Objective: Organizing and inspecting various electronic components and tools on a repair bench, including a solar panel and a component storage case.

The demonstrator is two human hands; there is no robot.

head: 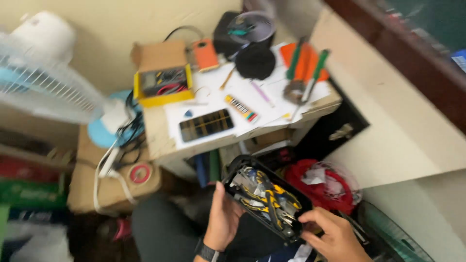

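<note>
The person is holding a black tool tray (266,196) between both hands below the desk's (160,140) front edge, its long axis slanting up-left to down-right, the left hand (222,218) gripping its near long side and the right hand (331,236) clasping its lower-right end.

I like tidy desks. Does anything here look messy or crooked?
Yes. The paper sheets hang crookedly over the little table's edge, with tools scattered on top. The black tool tray is held tilted between both hands.
</note>
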